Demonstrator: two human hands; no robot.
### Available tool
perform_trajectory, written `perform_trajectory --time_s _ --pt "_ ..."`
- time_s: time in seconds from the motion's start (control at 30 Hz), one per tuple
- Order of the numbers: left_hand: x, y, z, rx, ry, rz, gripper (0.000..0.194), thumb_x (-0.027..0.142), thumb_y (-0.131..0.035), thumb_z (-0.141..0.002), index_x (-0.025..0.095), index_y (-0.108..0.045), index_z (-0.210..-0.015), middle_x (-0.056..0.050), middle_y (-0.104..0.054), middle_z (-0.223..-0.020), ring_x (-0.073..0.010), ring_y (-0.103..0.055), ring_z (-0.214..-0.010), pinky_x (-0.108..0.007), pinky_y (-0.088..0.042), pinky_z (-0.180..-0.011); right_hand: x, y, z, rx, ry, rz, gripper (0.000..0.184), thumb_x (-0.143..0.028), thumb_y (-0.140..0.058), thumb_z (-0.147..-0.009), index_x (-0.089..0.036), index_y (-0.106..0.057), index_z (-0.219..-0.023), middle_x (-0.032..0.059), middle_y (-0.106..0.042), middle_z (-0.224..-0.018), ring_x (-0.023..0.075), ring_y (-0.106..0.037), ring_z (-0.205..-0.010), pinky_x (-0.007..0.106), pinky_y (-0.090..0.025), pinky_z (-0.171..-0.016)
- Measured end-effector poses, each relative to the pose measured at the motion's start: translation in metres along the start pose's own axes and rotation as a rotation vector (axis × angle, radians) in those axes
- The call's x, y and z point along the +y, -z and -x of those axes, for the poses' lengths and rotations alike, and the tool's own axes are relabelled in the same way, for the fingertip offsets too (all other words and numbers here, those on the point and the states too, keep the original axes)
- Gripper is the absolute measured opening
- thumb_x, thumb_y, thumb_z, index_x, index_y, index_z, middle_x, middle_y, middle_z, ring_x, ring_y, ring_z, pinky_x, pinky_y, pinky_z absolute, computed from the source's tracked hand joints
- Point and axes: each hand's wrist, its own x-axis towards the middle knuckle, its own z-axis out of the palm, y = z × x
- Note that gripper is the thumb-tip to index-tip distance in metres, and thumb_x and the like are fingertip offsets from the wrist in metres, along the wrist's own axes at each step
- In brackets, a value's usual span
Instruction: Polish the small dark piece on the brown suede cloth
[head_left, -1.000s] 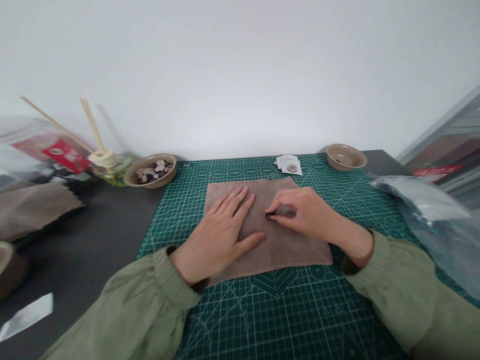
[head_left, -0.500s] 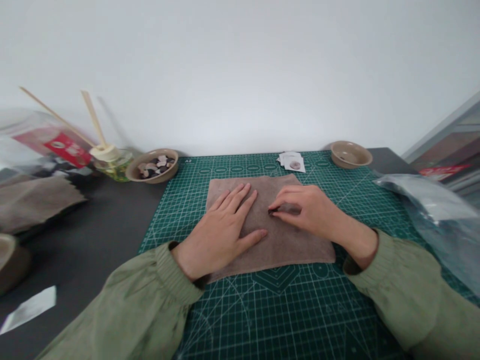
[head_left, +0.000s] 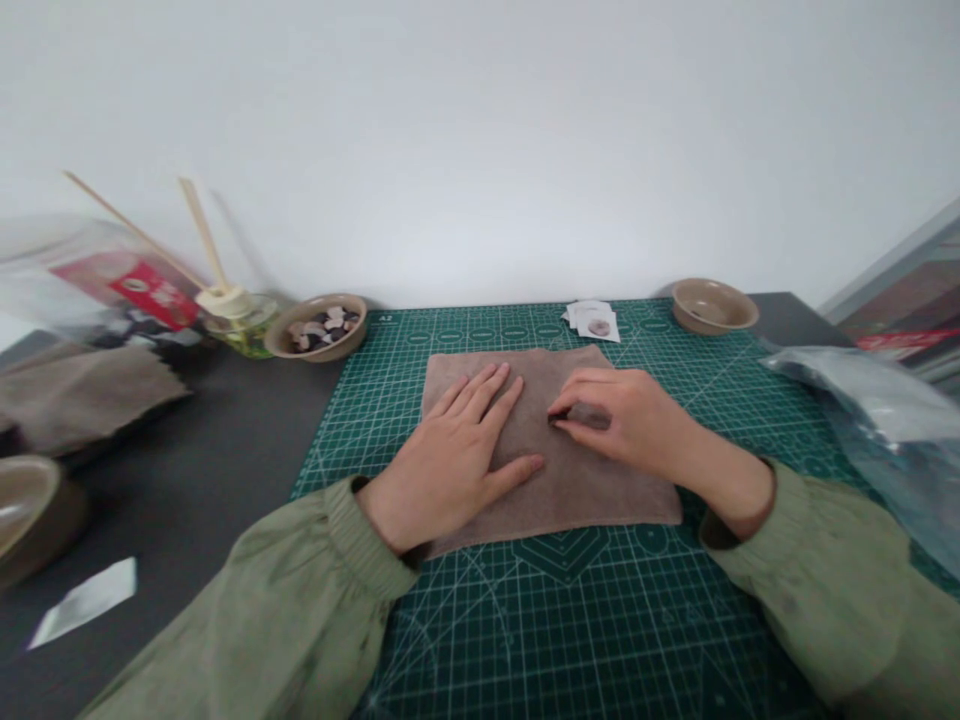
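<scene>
My left hand (head_left: 461,455) lies flat on a brown-grey cloth (head_left: 517,495), fingers stretched forward and thumb out to the side. Over the right half of that cloth, my right hand (head_left: 630,415) is closed in a pinch. Between its thumb and forefinger tips is a small dark piece (head_left: 557,418), mostly hidden by the fingers and touching or just above the cloth. Beneath the cloth spreads a green cutting mat (head_left: 600,610) with a pale grid.
Back left stands a bowl (head_left: 319,345) of dark and pinkish pieces, beside a reed diffuser (head_left: 240,315). Small white cards (head_left: 596,322) and another bowl (head_left: 712,308) sit at the back. A clear plastic bag (head_left: 885,400) lies right; another bowl (head_left: 34,510) and folded cloth (head_left: 90,395) are left.
The whole view has shifted slightly, so everything appears a little farther right. Both hands keep nearly the same places on the cloth, and the right pinch stays closed.
</scene>
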Motion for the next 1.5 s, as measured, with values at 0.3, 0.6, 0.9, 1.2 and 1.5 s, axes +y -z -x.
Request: perform_trajectory --time_s 0.3,0.6,0.9,1.2,1.5 --pt "-0.0012 -0.0014 0.0006 0.008 -0.004 0.002 0.09 0.072 -0.05 -0.106 0.014 -0.033 -0.173 -0.015 -0.025 -0.183 -0.0334 -0.023 -0.17 -0.054 -0.024 -0.139 -0.0009 -0.0007 -0.0007 0.0 0.011 0.0 0.012 -0.013 -0.073 -0.097 -0.019 -0.079 -0.106 0.0047 -0.081 -0.109 0.0211 -0.077 -0.1 0.033 -0.058 -0.091" --pt "-0.0018 -0.0003 0.0004 0.019 0.005 0.01 0.091 0.073 -0.05 -0.106 0.015 -0.034 -0.173 -0.016 -0.027 -0.182 -0.0332 -0.026 -0.17 -0.053 -0.027 -0.138 0.0002 0.0026 -0.0005 0.001 0.028 -0.004 0.016 -0.011 -0.071 -0.097 -0.021 -0.08 -0.105 0.0062 -0.081 -0.108 0.0227 -0.077 -0.102 0.036 -0.06 -0.091" --pt "-0.0021 -0.0009 0.0004 0.015 0.007 0.011 0.091 0.072 -0.052 -0.106 0.014 -0.034 -0.173 -0.017 -0.027 -0.182 -0.0344 -0.026 -0.17 -0.055 -0.027 -0.138 -0.0028 0.0037 -0.001 -0.031 0.038 0.026 0.013 -0.011 -0.072 -0.096 -0.019 -0.08 -0.104 0.007 -0.081 -0.111 0.0237 -0.078 -0.103 0.036 -0.059 -0.091" --pt "-0.0018 -0.0004 0.001 0.027 0.009 0.019 0.088 0.073 -0.05 -0.106 0.019 -0.033 -0.173 -0.015 -0.027 -0.182 -0.0338 -0.027 -0.169 -0.055 -0.027 -0.137 -0.0017 0.0043 -0.0011 -0.047 0.064 0.031 0.016 -0.011 -0.069 -0.098 -0.021 -0.08 -0.104 0.007 -0.081 -0.111 0.0234 -0.078 -0.101 0.036 -0.06 -0.088" --pt "-0.0024 0.0002 0.0002 0.012 0.014 0.01 0.09 0.073 -0.051 -0.106 0.016 -0.033 -0.173 -0.016 -0.026 -0.183 -0.0341 -0.027 -0.169 -0.056 -0.028 -0.137 -0.0013 0.0088 0.0011 -0.076 0.06 0.027 0.019 -0.009 -0.069 -0.097 -0.021 -0.08 -0.107 0.0069 -0.081 -0.109 0.023 -0.077 -0.099 0.037 -0.06 -0.089"
